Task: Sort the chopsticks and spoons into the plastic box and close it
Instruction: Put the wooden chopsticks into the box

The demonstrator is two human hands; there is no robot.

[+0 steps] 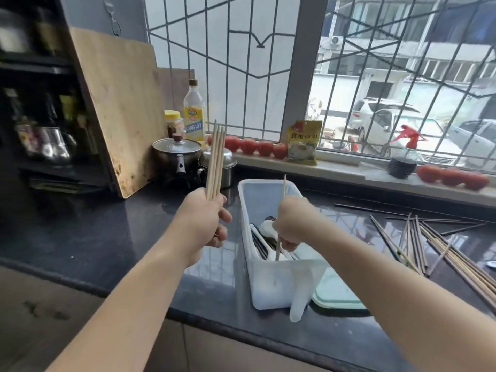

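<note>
My left hand (205, 218) grips a bundle of several light wooden chopsticks (216, 159), held upright to the left of the plastic box. The translucent white plastic box (268, 285) stands open on the dark counter, with spoons (265, 229) and dark utensils lying inside. My right hand (292, 221) is over the box and grips a single light chopstick (284, 187), its lower end pointing down into the box. A pile of loose chopsticks (440, 245), light and dark, lies on the counter to the right. The pale green lid (338, 296) lies flat just right of the box.
Two steel pots (177, 154) stand behind the box at the left, beside a leaning wooden cutting board (120, 108). An oil bottle (193, 111), tomatoes (255, 146), a seasoning packet (304, 142) and a red spray bottle (402, 157) line the window sill. The counter's front edge runs below my arms.
</note>
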